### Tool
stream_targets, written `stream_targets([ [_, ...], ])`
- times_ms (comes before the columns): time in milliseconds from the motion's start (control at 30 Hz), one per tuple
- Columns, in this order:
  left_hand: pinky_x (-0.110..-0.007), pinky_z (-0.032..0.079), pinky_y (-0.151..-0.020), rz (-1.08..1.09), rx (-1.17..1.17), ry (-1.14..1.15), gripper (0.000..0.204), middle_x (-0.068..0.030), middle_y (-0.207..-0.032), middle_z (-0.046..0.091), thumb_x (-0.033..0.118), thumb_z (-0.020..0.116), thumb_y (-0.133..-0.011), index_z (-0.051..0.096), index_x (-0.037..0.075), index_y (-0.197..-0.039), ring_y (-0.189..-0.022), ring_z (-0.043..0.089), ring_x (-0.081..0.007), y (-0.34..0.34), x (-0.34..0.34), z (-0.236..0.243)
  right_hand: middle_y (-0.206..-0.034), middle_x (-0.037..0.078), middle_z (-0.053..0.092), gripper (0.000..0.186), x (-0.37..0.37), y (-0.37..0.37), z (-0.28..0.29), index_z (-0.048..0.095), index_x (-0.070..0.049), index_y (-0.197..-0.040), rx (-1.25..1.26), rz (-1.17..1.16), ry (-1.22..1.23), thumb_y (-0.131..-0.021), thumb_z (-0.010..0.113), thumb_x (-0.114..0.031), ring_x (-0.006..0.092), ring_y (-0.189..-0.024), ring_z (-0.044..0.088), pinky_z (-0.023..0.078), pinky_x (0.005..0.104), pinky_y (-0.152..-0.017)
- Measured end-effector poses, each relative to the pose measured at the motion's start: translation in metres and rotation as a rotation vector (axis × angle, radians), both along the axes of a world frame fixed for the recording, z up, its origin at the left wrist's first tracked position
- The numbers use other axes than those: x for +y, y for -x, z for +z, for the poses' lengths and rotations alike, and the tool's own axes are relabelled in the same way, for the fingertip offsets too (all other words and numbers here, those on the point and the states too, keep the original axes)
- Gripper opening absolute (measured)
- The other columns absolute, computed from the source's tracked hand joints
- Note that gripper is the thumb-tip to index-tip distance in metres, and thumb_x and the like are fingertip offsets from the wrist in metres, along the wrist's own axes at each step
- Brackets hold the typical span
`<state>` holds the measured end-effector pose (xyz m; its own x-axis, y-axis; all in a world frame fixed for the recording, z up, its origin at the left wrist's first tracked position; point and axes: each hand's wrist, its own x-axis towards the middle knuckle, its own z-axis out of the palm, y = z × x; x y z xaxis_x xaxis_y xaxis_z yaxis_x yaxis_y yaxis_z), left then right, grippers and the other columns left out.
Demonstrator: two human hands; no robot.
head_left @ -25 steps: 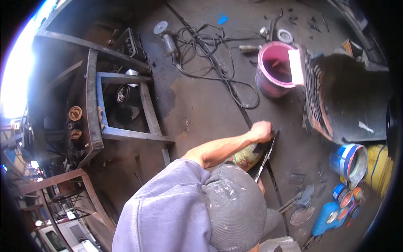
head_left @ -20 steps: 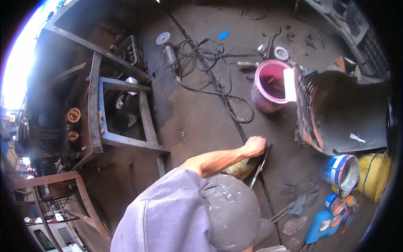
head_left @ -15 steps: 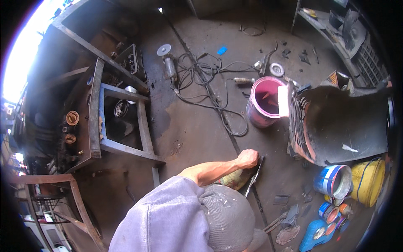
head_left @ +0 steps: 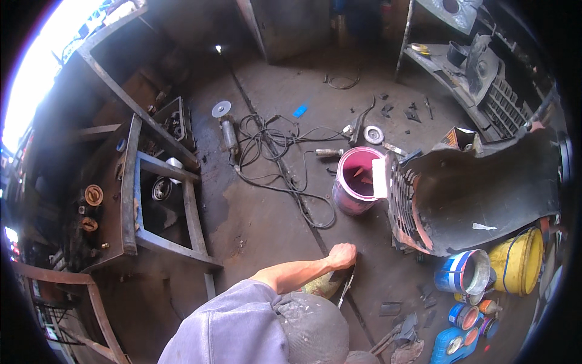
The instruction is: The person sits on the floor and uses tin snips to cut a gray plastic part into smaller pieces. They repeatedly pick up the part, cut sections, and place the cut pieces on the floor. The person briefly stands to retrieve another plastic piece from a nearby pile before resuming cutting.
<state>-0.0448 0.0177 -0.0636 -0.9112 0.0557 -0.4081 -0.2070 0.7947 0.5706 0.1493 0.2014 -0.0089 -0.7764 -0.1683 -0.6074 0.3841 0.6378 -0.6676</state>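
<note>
My left hand (head_left: pixel 344 256) is closed in a fist low over the floor, its arm in a lavender sleeve (head_left: pixel 236 327) reaching across from the lower left. Right beside the fist, a thin pale strip (head_left: pixel 347 286) slants downward; I cannot tell whether the fingers grip it. Under the forearm shows part of a yellowish-green rounded thing (head_left: pixel 322 285), mostly hidden. Grey ribbed cloth (head_left: pixel 312 324), spotted with white, bulges in front of it. Ahead of the fist stands a pink-rimmed bucket (head_left: pixel 357 182) with pinkish pieces inside. My right hand is not in view.
An angle grinder (head_left: pixel 228 133) with a tangled black cable (head_left: pixel 267 145) lies ahead. Metal frames (head_left: pixel 193 218) stand left. On the right are a large dark curved panel (head_left: pixel 485 194), a blue-and-white can (head_left: pixel 454 273), a yellow bucket (head_left: pixel 515 261) and a blue jug (head_left: pixel 448 346). Dark scraps (head_left: pixel 391 309) litter the floor.
The whole view has shifted, so the bucket, grinder and floor items sit lower and further left. My left hand stays closed beside the thin strip.
</note>
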Motion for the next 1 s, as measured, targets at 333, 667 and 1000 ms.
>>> stream_targets([
  [333, -0.049, 0.051, -0.080, 0.266, -0.200, -0.217, 0.053, -0.0308, -0.090, 0.065, 0.043, 0.057, -0.087, 0.066, -0.008, -0.094, -0.091, 0.065, -0.0440, 0.007, -0.011, -0.007, -0.068, 0.020, 0.061, 0.042, 0.010, -0.004, -0.018, 0.064, 0.001, -0.095, 0.047, 0.006, 0.003, -0.070, 0.072, -0.032, 0.0398, -0.067, 0.062, 0.048, 0.0462, -0.066],
  [667, -0.035, 0.054, -0.054, 0.152, -0.504, -0.572, 0.040, -0.0108, -0.081, 0.066, 0.012, 0.067, -0.075, 0.065, -0.001, -0.113, -0.072, 0.065, -0.0232, -0.011, -0.029, 0.002, -0.069, 0.017, 0.062, 0.046, 0.017, -0.023, -0.050, 0.065, 0.000, -0.099, 0.047, -0.024, 0.008, -0.067, 0.076, -0.032, 0.0341, -0.066, 0.062, 0.048, 0.0426, -0.066],
  [1000, -0.034, 0.050, -0.055, -0.145, -0.149, -0.324, 0.024, -0.0078, -0.069, 0.065, 0.015, 0.065, -0.071, 0.069, 0.004, -0.092, -0.058, 0.060, -0.0139, -0.025, -0.046, -0.007, -0.077, 0.006, 0.062, 0.068, -0.011, 0.014, -0.003, 0.056, 0.007, -0.120, -0.084, -0.238, 0.271, -0.073, 0.081, -0.035, 0.0176, -0.071, 0.057, 0.050, 0.0328, -0.068],
])
